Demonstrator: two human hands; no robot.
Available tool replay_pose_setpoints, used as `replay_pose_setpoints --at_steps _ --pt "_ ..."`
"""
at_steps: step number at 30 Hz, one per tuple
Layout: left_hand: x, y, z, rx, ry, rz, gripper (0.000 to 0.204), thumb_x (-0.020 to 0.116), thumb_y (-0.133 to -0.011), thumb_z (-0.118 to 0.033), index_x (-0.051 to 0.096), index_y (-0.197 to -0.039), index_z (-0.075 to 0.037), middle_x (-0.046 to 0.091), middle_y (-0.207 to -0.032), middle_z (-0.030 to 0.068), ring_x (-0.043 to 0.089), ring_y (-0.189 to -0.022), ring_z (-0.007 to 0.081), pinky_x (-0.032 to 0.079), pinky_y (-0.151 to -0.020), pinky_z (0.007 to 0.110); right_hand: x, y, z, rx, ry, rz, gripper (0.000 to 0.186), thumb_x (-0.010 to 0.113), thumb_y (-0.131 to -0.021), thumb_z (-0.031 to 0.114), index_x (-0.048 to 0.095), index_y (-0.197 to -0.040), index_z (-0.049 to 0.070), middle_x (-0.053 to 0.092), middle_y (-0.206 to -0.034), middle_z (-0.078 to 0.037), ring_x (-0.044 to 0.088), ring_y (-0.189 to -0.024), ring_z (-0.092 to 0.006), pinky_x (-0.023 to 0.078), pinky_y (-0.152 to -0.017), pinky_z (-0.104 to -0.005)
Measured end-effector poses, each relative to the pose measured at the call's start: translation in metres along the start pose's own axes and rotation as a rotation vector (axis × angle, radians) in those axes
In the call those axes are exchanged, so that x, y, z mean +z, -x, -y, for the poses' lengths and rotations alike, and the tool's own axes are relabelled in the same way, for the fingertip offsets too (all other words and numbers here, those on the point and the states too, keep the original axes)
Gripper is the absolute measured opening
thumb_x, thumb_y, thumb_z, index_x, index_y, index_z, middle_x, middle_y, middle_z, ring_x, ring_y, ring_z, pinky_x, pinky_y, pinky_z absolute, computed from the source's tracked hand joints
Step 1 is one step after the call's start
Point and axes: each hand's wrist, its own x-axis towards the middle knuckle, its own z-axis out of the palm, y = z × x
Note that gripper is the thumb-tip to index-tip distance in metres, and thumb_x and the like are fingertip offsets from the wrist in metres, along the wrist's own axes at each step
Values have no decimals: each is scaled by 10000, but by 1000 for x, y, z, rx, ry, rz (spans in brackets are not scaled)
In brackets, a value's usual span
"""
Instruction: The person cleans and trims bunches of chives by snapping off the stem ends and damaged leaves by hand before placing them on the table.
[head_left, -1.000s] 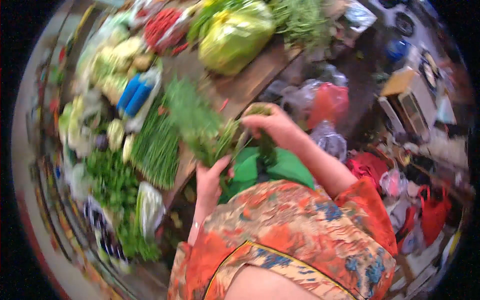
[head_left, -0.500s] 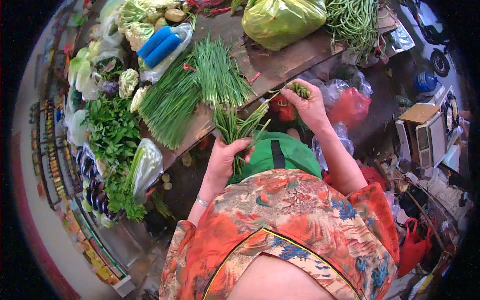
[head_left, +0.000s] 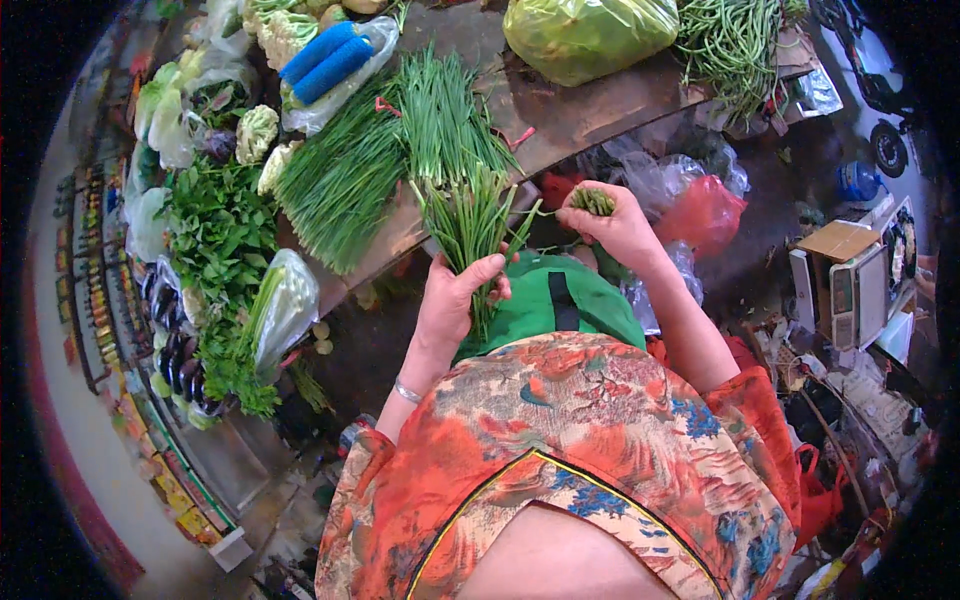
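My left hand [head_left: 452,298] is closed round a loose bunch of thin green stalks [head_left: 462,222], held in front of my green apron [head_left: 535,300]. The cut ends fan upward by the table edge. To the right, my right hand [head_left: 625,228] is closed on a small bundle of short green stems [head_left: 592,202]. One thin stalk reaches from near its fingertips toward the bunch. Beyond my left hand, two bundles of garlic chives [head_left: 445,115] lie side by side on the table, with red ties showing.
The wooden table [head_left: 560,125] carries a yellow-green plastic bag [head_left: 590,40], long beans [head_left: 735,50] and blue sponge-like rolls [head_left: 325,62]. Leafy greens [head_left: 225,220], bagged celery [head_left: 285,310] and eggplants [head_left: 180,365] stand at left. Red and clear plastic bags [head_left: 705,215] lie at right.
The bunch in my left hand has turned more upright, and my left hand has risen slightly. My right hand stays closed on its small bundle, a little lower. The whole view has shifted slightly.
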Motion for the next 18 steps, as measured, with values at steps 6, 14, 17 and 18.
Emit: replay_pose_setpoints --at_steps 6,14,17,18 --pt "3 -2 5 47 22 -38 262 681 -840 -114 602 -1066 -9 679 -896 96 628 -622 158 470 -534 274 33 0 21 23 -427 89 212 700 -855 154 639 -1003 16 575 -723 27 522 -610 -66 424 -556 -228" --pt "4 0 2 13 -50 -24 268 659 -849 -72 601 -1101 -1 682 -927 96 667 -701 197 483 -537 274 42 -6 14 13 -464 55 106 617 -887 146 582 -839 59 545 -647 7 517 -594 -88 399 -545 -242" --pt "6 2 2 25 1 -31 253 643 -864 -84 605 -1097 6 681 -941 100 679 -743 207 517 -589 290 25 -7 25 69 -708 -192 99 606 -875 150 565 -916 69 622 -791 -47 603 -667 -158 500 -612 -297" --pt "6 1 3 26 3 -35 253 643 -864 -84 605 -1097 6 681 -941 100 679 -743 207 517 -589 290 13 -11 19 29 -802 -202 117 588 -879 144 558 -970 77 640 -873 -75 631 -721 -197 538 -667 -329"
